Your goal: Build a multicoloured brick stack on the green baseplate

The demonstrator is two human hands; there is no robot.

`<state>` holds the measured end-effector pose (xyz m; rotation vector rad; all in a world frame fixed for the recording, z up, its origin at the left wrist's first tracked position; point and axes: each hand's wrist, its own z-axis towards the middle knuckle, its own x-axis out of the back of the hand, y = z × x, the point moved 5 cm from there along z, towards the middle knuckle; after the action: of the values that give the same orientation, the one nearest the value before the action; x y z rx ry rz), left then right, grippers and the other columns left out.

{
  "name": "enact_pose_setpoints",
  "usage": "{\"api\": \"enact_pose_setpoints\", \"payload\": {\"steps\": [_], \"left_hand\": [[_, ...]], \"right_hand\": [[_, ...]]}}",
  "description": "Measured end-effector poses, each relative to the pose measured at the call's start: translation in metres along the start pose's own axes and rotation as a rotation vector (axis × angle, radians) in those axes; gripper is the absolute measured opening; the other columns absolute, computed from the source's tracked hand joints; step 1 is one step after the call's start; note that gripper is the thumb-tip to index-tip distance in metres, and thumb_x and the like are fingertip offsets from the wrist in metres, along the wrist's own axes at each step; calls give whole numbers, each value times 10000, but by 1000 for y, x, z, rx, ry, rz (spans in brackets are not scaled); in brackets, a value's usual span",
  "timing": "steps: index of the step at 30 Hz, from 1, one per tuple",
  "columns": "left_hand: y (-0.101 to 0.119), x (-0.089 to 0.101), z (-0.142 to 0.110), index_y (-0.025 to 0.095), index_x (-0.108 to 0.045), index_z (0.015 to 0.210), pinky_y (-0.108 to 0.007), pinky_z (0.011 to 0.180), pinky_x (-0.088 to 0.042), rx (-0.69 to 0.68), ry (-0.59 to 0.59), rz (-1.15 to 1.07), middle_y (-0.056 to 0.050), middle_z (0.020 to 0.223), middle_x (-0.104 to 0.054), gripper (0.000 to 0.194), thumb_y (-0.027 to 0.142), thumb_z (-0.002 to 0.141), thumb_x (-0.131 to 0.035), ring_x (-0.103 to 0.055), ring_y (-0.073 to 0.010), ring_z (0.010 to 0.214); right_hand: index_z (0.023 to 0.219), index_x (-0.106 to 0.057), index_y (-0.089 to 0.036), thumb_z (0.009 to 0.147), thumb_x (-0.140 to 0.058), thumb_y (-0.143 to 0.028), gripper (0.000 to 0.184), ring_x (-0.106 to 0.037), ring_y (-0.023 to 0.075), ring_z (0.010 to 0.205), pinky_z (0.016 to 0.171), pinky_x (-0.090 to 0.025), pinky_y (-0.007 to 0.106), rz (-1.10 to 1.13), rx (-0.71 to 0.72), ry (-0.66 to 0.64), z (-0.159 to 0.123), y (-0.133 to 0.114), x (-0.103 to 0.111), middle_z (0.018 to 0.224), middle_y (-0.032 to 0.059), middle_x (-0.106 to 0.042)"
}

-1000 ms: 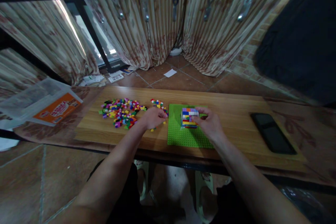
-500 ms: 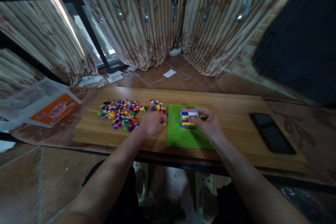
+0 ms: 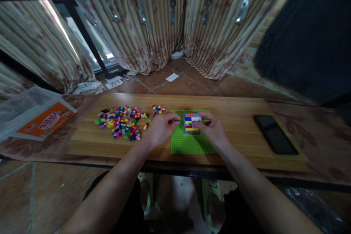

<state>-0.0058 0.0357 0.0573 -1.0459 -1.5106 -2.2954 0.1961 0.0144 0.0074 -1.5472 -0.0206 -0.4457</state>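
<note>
On the green studded baseplate [image 3: 192, 147] stands a small block-shaped build of toy bricks [image 3: 192, 120], layered in purple, orange, white, blue, yellow and red. My right hand [image 3: 214, 128] is closed on its right side, with the thumb at the front and the fingers behind. My left hand [image 3: 161, 129] reaches over the baseplate's left edge, thumb and forefinger pinched just left of the build. Whatever sits between those fingertips is too small to make out. Behind the left hand lies a small cluster of loose bricks [image 3: 158, 109], partly covered.
A large heap of mixed bricks [image 3: 120, 120] spreads over the left of the wooden table [image 3: 238, 135]. A stray brick [image 3: 145, 126] lies beside it. A clear plastic box [image 3: 41, 115] with an orange label stands far left. A black phone [image 3: 275, 134] rests at the right.
My left hand has moved from the small brick cluster to the right, over the baseplate, its fingertips near the build. My right hand stays at the build. The view has shifted slightly.
</note>
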Motion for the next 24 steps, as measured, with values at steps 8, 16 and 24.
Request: {"api": "enact_pose_setpoints", "payload": {"steps": [8, 16, 24], "left_hand": [[15, -30, 2, 229, -749, 919, -296, 820, -505, -93, 54, 104, -29, 947, -696, 163, 183, 864, -603, -646, -157, 855], [12, -38, 4, 238, -744, 952, -298, 813, -511, -130, 49, 235, -33, 985, -683, 167, 208, 876, -598, -644, -164, 879], [19, -36, 1, 213, -715, 917, -284, 782, -494, -218, 39, 360, -39, 974, -666, 174, 192, 898, -544, -620, -162, 874]], "right_hand": [[1038, -698, -166, 656, -717, -348, 424, -596, 157, 655, 656, -495, 316, -45, 20, 6, 1, 2, 1, 905, 47, -730], [992, -701, -178, 643, -706, -332, 381, -605, 156, 654, 654, -500, 311, -29, 16, 28, -1, -5, 0, 879, 41, -731], [987, -700, -186, 638, -693, -334, 379, -608, 157, 649, 642, -496, 309, -3, 10, 11, -1, -6, 1, 897, 41, -729]]}}
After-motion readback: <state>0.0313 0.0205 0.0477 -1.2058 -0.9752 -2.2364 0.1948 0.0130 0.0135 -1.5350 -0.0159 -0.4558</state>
